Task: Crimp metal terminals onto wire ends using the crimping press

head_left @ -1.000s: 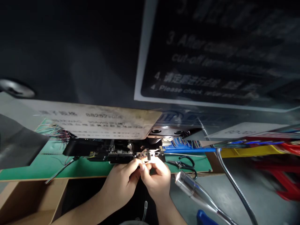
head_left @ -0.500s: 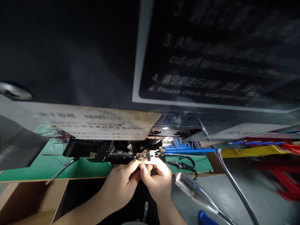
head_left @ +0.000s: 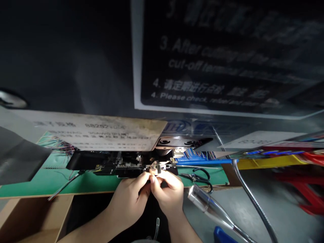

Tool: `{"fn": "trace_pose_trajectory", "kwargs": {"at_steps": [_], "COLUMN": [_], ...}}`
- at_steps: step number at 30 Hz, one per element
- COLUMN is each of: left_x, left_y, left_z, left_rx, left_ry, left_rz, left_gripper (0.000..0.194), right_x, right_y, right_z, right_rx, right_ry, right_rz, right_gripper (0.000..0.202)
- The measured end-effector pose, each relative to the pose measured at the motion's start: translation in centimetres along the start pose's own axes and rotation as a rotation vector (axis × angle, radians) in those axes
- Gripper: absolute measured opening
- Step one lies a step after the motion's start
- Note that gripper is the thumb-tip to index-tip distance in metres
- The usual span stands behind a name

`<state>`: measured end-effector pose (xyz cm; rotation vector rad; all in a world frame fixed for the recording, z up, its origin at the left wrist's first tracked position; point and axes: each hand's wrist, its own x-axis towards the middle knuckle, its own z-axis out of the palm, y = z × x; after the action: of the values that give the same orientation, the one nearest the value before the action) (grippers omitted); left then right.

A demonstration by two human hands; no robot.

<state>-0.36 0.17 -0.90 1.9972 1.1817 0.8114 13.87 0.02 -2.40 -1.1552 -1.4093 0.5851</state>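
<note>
Hands: left hand [head_left: 129, 200] and right hand [head_left: 170, 197] are meeting fingertips; grasp cannot be told.
Workpiece: hiding, if any, between them beside the machine [head_left: 88, 84].
Progress: handling is appearing unfinished.
Wires [head_left: 60, 145]: lying on the bench [head_left: 106, 185], done or waiting unclear.

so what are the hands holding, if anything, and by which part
It cannot be told. The fingertips of the left hand and right hand meet by the lit metal parts, but anything between them is too small to make out.
</note>
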Motion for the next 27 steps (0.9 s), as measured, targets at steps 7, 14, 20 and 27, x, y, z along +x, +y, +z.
{"fn": "trace_pose_trajectory", "kwargs": {"at_steps": [7, 14, 20, 27], "left_x": [0.2, -0.1, -1.0, -5.5], "left_y": [-0.1, 0.0, 0.1, -2.6], "left_z": [0.1, -0.4, 0.9, -1.1], "left_rx": [0.012, -0.001, -0.129, 0.050], "left_ry": [-0.003, -0.069, -0.186, -0.033], "left_rz": [-0.019, -0.023, 0.005, 0.078], "left_gripper": [0.018, 0.015, 0.015, 0.034], "right_x": [0.0, -3.1, -6.8, -8.8], "right_y": [-0.1, 1.8, 2.8, 3.6], "right_z": [-0.1, -0.5, -0.6, -9.0], "right_rx": [-0.028, 0.054, 0.067, -0.206], "right_ry": [-0.009, -0.025, -0.133, 0.228], "right_rz": [-0.007, 0.049, 0.183, 0.154], "right_gripper": [0.011, 0.027, 0.018, 0.032]}}
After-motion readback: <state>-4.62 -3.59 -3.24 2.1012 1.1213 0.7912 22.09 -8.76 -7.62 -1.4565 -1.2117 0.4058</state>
